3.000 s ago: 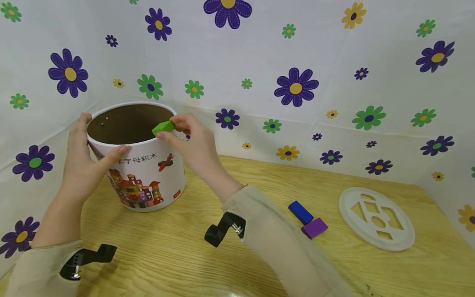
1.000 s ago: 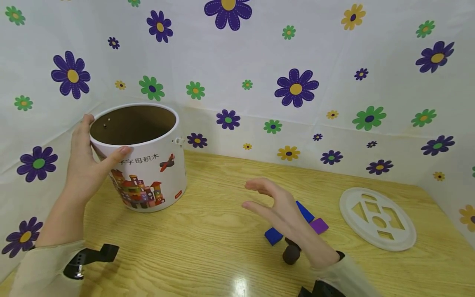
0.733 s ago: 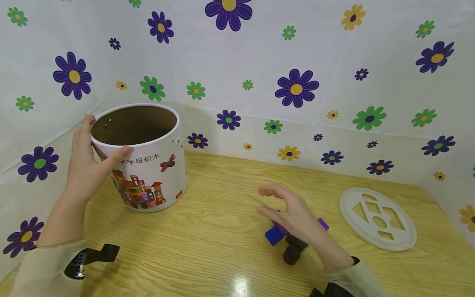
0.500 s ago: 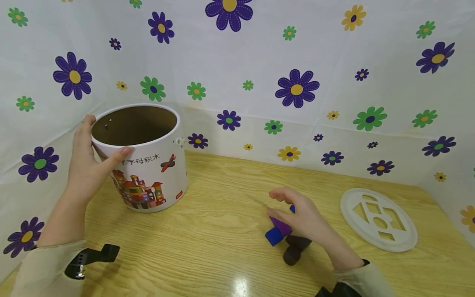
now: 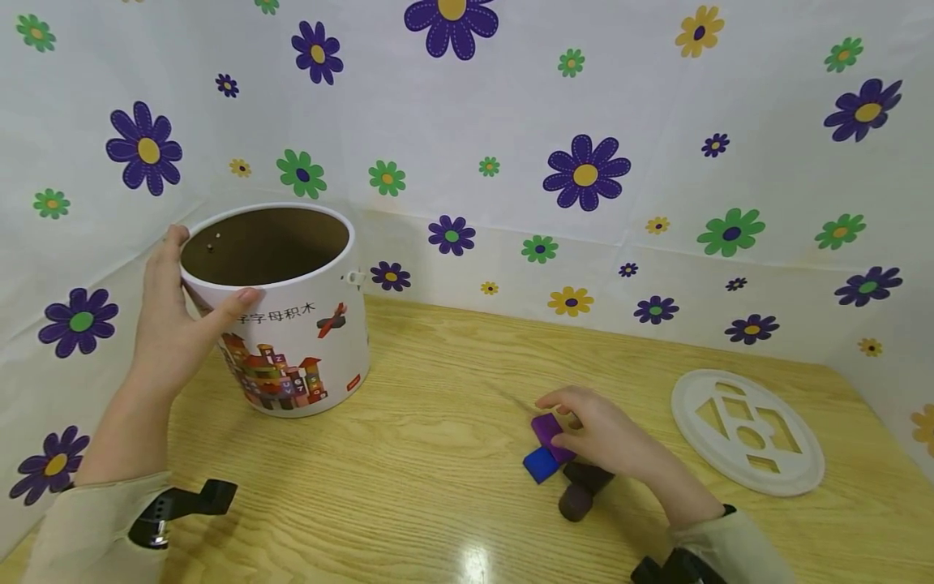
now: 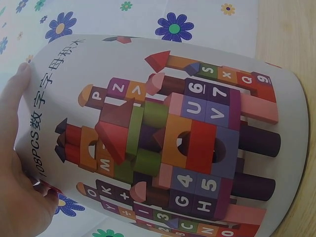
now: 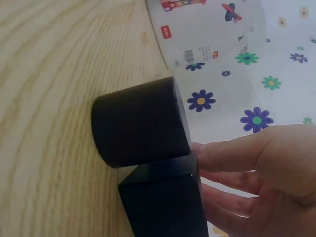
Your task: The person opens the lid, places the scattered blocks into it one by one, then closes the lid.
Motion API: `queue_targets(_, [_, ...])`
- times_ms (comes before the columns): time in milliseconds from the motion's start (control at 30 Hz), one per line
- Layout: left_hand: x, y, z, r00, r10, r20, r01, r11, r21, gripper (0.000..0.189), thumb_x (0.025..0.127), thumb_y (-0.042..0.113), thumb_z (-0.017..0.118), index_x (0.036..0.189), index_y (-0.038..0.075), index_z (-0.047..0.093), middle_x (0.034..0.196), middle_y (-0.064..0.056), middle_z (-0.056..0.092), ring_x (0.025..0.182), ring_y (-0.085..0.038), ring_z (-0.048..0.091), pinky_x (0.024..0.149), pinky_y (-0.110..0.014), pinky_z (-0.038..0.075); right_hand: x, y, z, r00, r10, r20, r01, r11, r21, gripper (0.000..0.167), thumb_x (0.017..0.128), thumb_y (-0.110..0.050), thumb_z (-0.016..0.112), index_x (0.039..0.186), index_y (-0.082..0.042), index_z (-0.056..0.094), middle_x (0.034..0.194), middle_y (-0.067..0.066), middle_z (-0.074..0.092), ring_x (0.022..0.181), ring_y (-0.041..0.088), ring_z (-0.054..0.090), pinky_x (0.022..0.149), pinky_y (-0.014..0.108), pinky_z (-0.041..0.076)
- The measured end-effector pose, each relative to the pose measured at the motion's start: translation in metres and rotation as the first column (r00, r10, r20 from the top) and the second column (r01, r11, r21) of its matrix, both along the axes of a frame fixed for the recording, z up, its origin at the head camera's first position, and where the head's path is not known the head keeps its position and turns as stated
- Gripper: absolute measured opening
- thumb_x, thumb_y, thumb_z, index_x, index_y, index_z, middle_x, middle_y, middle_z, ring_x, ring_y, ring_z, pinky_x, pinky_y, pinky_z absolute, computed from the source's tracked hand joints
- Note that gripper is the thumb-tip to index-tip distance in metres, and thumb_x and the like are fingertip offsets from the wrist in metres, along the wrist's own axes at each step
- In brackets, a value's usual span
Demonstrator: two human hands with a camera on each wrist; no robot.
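Note:
My left hand [image 5: 168, 316] grips the upper side of a white toy-block bucket [image 5: 314, 341], its thumb lying just below the rim. The bucket stands upright, and its outside, printed with coloured blocks, fills the left wrist view. My right hand [image 5: 601, 430] is low over a small cluster of blocks, thumb and fingers parted around a purple block [image 5: 545, 427]. A blue block [image 5: 541, 465] lies beside it. Closer to me are a dark cylinder block [image 7: 140, 123] and a dark angular block [image 7: 165, 202], which hide part of the right fingers in the right wrist view.
A round white lid [image 5: 747, 434] with shaped cut-outs lies on the wooden table [image 5: 409, 487] to the right of the blocks. A flower-printed white cloth [image 5: 496, 105] hangs behind and along both sides.
The green block that my right hand held at the bucket rim is gone from view. That hand has moved right and down to the blocks on the table. My left hand stays on the bucket.

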State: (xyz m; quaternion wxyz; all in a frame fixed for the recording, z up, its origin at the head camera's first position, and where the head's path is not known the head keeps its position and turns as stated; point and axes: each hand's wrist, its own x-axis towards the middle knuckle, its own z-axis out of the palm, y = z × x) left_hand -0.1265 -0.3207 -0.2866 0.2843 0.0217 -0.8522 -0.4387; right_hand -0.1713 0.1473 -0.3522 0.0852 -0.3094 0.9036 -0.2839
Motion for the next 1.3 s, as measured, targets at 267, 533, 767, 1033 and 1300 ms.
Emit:
queue_targets(267, [-0.001, -0.001, -0.001, 1.000, -0.003, 0.000, 0.003, 1.000, 0.002, 0.097, 0.084, 0.031, 0.070, 0.153, 0.033, 0.002, 0.159, 0.003, 0.004, 0.144, -0.021, 0.003, 0.113, -0.052, 0.005, -0.006, 0.002, 0.000, 0.995, 0.091, 0.031, -0.093, 0.995, 0.033, 0.038, 0.084, 0.000, 0.070, 0.120, -0.002, 0.060, 0.115, 0.014, 0.059, 0.098, 0.029, 0.059, 0.079, 0.038, 0.052])
queue_targets(533, [0.000, 0.000, 0.000, 1.000, -0.001, -0.004, 0.001, 1.000, 0.003, 0.097, 0.084, 0.031, 0.071, 0.153, 0.033, 0.003, 0.159, 0.003, 0.004, 0.144, -0.021, 0.003, 0.113, -0.053, 0.006, -0.014, 0.004, -0.003, 0.987, 0.158, -0.019, -0.156, 0.985, 0.075, 0.035, 0.083, -0.004, 0.071, 0.118, -0.001, 0.063, 0.102, 0.008, 0.057, 0.084, 0.017, 0.051, 0.071, 0.028, 0.047])
queue_targets(767, [-0.001, -0.001, 0.000, 1.000, -0.005, -0.008, 0.005, 1.000, 0.001, 0.096, 0.084, 0.031, 0.071, 0.153, 0.033, 0.004, 0.158, 0.002, 0.006, 0.144, -0.022, 0.005, 0.113, -0.053, 0.007, -0.016, 0.006, -0.002, 0.984, 0.176, -0.007, -0.175, 0.982, 0.076, 0.033, 0.083, -0.007, 0.073, 0.114, -0.001, 0.065, 0.103, 0.008, 0.055, 0.086, 0.018, 0.052, 0.072, 0.028, 0.048])
queue_targets(1033, [-0.001, 0.000, 0.000, 1.000, -0.011, -0.010, 0.011, 1.000, 0.003, 0.096, 0.084, 0.030, 0.071, 0.153, 0.034, 0.004, 0.158, 0.002, 0.005, 0.144, -0.022, 0.004, 0.112, -0.055, 0.006, -0.014, 0.005, 0.003, 0.985, 0.170, 0.004, -0.170, 0.984, 0.049, 0.033, 0.079, -0.006, 0.076, 0.108, -0.002, 0.062, 0.101, 0.006, 0.055, 0.086, 0.020, 0.052, 0.072, 0.029, 0.049])
queue_targets(1300, [-0.001, 0.000, 0.000, 1.000, -0.010, -0.010, 0.010, 1.000, 0.005, 0.096, 0.084, 0.030, 0.070, 0.153, 0.033, 0.004, 0.158, 0.002, 0.005, 0.144, -0.022, 0.004, 0.112, -0.055, 0.007, -0.011, 0.002, 0.003, 0.998, 0.051, 0.035, -0.051, 0.999, 0.012, 0.031, 0.080, -0.002, 0.075, 0.108, -0.005, 0.061, 0.100, 0.005, 0.062, 0.090, 0.022, 0.060, 0.075, 0.035, 0.054])
